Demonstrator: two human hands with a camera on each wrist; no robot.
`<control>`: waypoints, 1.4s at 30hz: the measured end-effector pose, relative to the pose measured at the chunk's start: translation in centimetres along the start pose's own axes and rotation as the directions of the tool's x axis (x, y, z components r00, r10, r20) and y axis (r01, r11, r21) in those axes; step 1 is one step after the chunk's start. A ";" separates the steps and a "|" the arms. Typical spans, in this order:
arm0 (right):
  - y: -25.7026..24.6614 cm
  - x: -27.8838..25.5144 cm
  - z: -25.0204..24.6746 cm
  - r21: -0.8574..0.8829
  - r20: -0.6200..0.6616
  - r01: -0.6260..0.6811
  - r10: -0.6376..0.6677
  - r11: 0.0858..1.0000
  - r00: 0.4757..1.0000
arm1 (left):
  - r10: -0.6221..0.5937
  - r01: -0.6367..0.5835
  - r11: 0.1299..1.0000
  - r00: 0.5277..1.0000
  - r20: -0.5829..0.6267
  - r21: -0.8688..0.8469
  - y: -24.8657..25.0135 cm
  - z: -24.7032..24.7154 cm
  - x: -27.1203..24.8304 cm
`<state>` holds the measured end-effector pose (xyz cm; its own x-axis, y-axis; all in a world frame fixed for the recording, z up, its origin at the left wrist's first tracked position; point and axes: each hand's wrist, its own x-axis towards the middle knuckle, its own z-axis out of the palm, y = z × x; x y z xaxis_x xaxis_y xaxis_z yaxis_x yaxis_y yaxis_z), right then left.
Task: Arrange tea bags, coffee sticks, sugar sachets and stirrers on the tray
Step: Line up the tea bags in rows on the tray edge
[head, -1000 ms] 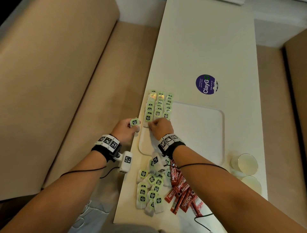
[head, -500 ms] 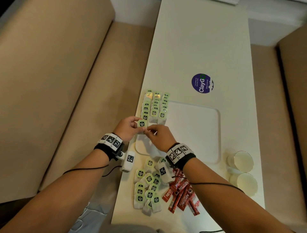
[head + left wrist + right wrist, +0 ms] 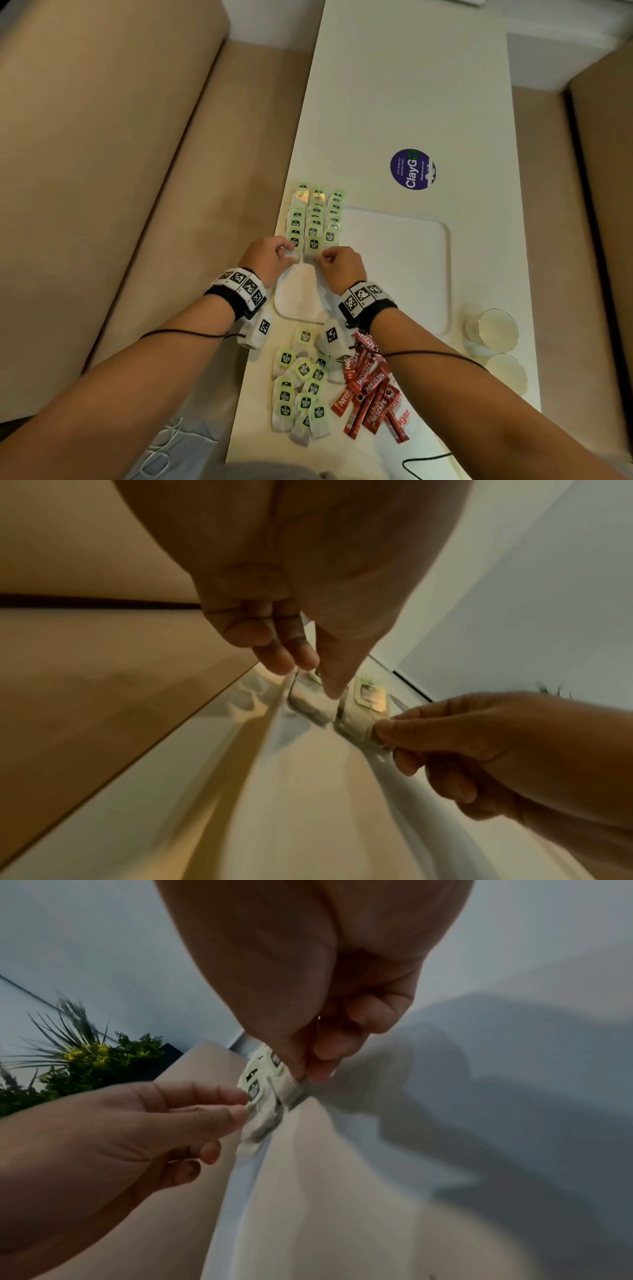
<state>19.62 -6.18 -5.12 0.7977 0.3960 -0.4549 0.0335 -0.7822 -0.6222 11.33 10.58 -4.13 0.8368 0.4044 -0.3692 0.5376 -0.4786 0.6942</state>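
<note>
On the far left we see a beige sofa running alongside the long white table. Our left hand rests at the near left corner of the white tray, its grip pinching the lower edge of the nearest tea bag in the left row, thumb and fingertips pressed together on the paper. Just beside it, our right hand has its grip pinching the nearest tea bag of the middle row, thumb and forefinger closed on its bottom edge. Beyond both hands, three rows of tea bags lie overlapping along the tray's left side, green tags up. The rest of the tray to the right lies bare. Near us, below the wrists, a loose heap of tea bags sits on the table, and just right of it a pile of red coffee sticks, with a sugar sachet partly under them. Farther right, past the tray's near right corner, stand two paper cups. A round purple sticker lies beyond the tray.
</note>
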 end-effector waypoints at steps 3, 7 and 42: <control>-0.7 0.3 0.3 -0.050 0.016 -0.046 0.046 0.998 0.999 | 0.025 -0.030 0.993 0.999 0.042 0.113 0.1 0.1 0.4; -1.2 0.6 0.6 -0.066 0.000 -0.097 0.097 0.993 0.995 | 0.051 -0.058 0.979 0.998 0.039 0.194 0.2 0.0 0.6; 5.6 -11.6 -0.5 -0.285 0.584 0.413 -0.185 0.865 0.790 | 0.089 -0.293 0.901 0.846 0.525 0.319 -2.7 1.2 -11.9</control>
<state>10.87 -15.41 -2.94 0.2726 0.7384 -0.6168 0.5300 -0.6503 -0.5443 0.06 6.13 -2.38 0.8105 -0.1099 -0.5754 0.2726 -0.7987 0.5365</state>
